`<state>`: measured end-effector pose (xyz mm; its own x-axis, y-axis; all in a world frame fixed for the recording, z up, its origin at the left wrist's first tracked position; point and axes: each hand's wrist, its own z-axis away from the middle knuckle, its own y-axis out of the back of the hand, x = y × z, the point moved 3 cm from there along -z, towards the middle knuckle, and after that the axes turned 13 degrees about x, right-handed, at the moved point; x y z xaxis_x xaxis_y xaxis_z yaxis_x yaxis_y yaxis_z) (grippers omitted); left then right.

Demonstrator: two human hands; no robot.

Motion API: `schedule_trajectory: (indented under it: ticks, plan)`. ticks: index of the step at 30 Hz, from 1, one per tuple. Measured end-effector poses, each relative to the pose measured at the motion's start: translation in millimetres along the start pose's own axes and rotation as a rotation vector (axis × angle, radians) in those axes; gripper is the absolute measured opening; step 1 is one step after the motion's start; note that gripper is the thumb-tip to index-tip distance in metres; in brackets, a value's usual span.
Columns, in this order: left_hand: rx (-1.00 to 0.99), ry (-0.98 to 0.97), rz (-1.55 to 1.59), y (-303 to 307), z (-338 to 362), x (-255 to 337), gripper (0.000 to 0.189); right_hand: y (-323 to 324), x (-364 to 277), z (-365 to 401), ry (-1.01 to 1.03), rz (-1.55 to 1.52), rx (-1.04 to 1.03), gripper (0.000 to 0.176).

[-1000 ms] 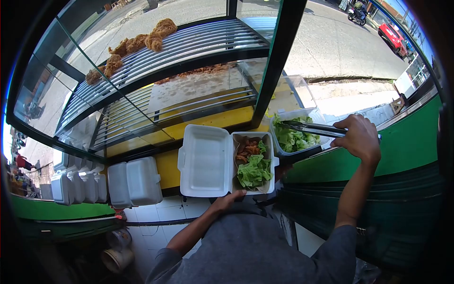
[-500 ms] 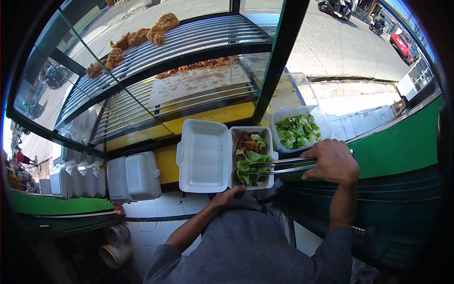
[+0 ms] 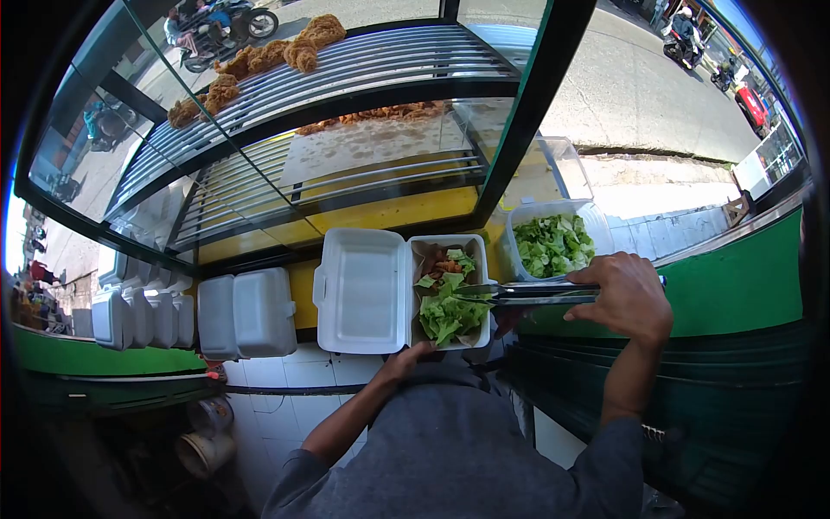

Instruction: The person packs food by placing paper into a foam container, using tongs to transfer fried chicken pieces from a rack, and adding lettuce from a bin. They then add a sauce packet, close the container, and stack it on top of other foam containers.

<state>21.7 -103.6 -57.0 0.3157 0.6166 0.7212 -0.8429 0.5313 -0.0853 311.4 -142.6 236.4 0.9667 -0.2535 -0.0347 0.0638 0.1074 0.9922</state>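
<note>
An open white foam takeaway box [image 3: 363,294] lies in front of me, its lid half folded out to the left. Brown paper lines the right half, which holds lettuce [image 3: 451,318] and reddish-brown pieces of food [image 3: 447,266]. My left hand [image 3: 407,360] grips the front edge of the box near the hinge; some fingers are hidden under it. In my right hand [image 3: 629,298] is a pair of metal tongs [image 3: 540,295], nearly closed, their tips over the lettuce. Just behind the tongs stands a clear plastic tub [image 3: 598,227] of cut lettuce [image 3: 553,246].
A glass display case [image 3: 346,99] with fried chicken [image 3: 285,54] on its rack stands at the back. Several closed foam boxes [image 3: 143,320] and another foam box [image 3: 246,316] sit on the left. A green panel [image 3: 735,277] borders the right, with a street beyond.
The tongs' arms have come closer together, and their tips have shifted slightly up within the box. The lettuce in the box lies more spread out. My left hand still grips the box.
</note>
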Motion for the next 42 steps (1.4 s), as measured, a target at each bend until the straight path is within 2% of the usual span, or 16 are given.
schedule_trajectory:
  ticks: [5, 7, 9, 11, 12, 15, 19, 21, 24, 25, 30, 32, 33, 34, 37, 42]
  plan:
    - [0.076, -0.162, -0.079, 25.5, 7.9, -19.7, 0.038, 15.9, -4.6, -3.6, -0.022, 0.046, 0.185, 0.034]
    - [0.113, -0.363, -0.134, 30.9, 14.0, -21.6, 0.032, 9.1, -15.0, -14.7, 0.019, 0.195, 0.24, 0.031]
    - [0.103, -0.11, -0.043, 41.7, -4.6, -51.9, 0.036, 1.1, -31.5, -31.0, 0.086, 0.348, 0.28, 0.021]
    - [0.074, -0.12, -0.073, 47.5, -8.7, -66.3, 0.039, -6.8, -56.1, -52.7, 0.176, 0.503, 0.305, 0.01]
    - [0.051, -0.258, -0.147, 49.0, -6.1, -66.7, 0.039, -15.1, -67.5, -65.4, 0.175, 0.564, 0.245, 0.011]
    - [0.015, -0.372, -0.248, 43.9, 0.1, -55.6, 0.042, -29.0, -98.1, -84.3, 0.232, 0.749, 0.068, 0.013]
    - [0.065, -0.331, -0.128, 41.2, 1.7, -60.2, 0.041, -49.5, -107.3, -95.7, 0.332, 0.893, 0.039, 0.016]
    - [0.091, -0.236, -0.025, 43.4, -5.9, -71.0, 0.041, -49.6, -106.0, -101.6, 0.351, 0.868, -0.017, 0.015]
    - [0.042, -0.319, -0.08, 47.8, -5.9, -69.1, 0.051, -44.0, -106.1, -103.1, 0.359, 0.812, -0.083, 0.016]
    - [0.054, -0.262, -0.066, 47.4, -6.9, -67.0, 0.048, -40.9, -103.9, -102.1, 0.355, 0.792, -0.102, 0.016]
    - [0.159, -0.113, 0.039, 48.1, -15.1, -68.7, 0.034, -14.7, -87.2, -80.1, 0.295, 0.621, 0.091, 0.01]
    - [0.164, -0.28, -0.004, 47.4, -7.8, -58.6, 0.032, 2.8, -79.4, -62.0, 0.376, 0.513, 0.164, 0.009]
    - [0.166, -0.363, -0.026, 47.1, -5.4, -53.8, 0.031, 10.1, -72.9, -51.7, 0.446, 0.435, 0.205, 0.012]
    - [0.169, -0.314, 0.016, 46.7, -6.6, -54.4, 0.03, 15.9, -71.3, -43.5, 0.515, 0.356, 0.244, 0.015]
    - [0.15, -0.207, 0.097, 45.9, -10.0, -60.4, 0.033, 20.9, -75.7, -32.6, 0.544, 0.228, 0.101, 0.018]
    - [0.061, -0.207, 0.334, 53.5, -24.4, -90.7, 0.036, 35.4, -62.2, -38.6, 0.434, -0.087, 0.031, 0.042]
